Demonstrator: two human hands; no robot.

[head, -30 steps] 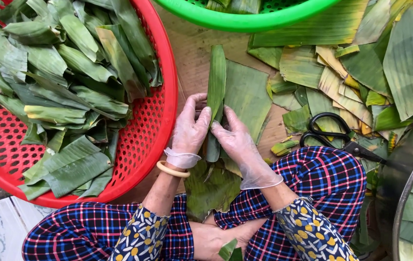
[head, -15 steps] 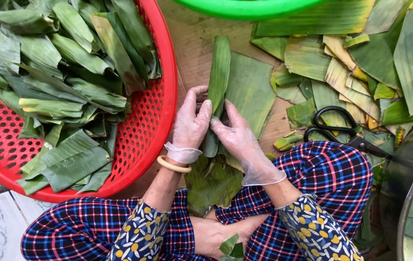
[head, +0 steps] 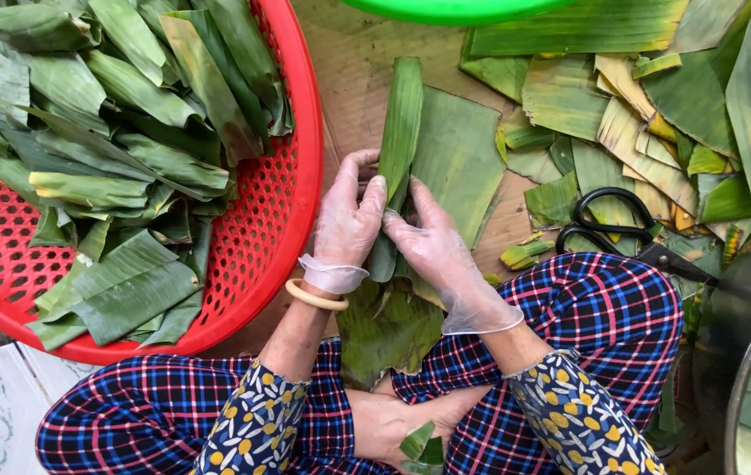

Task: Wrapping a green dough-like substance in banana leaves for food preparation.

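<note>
Both my hands wear thin clear gloves and hold a long folded green leaf strip [head: 400,123] upright over a wide flat banana leaf [head: 459,158] on the floor. My left hand [head: 349,220] grips the strip from the left, fingers curled around its lower part. My right hand [head: 433,242] presses it from the right, fingertips touching the left hand's. More leaf pieces [head: 389,330] lie under my wrists, between my knees. A pale bangle [head: 316,296] circles my left wrist.
A red perforated basket [head: 279,229] full of folded green leaves sits at the left. Black scissors [head: 608,233] lie to the right among cut leaf scraps [head: 630,123]. A green basin rim [head: 455,10] shows at top, a metal pot rim [head: 749,369] at right.
The view has shifted slightly, and my hands have closed tighter around the folded strip, with the fingertips now meeting on it.
</note>
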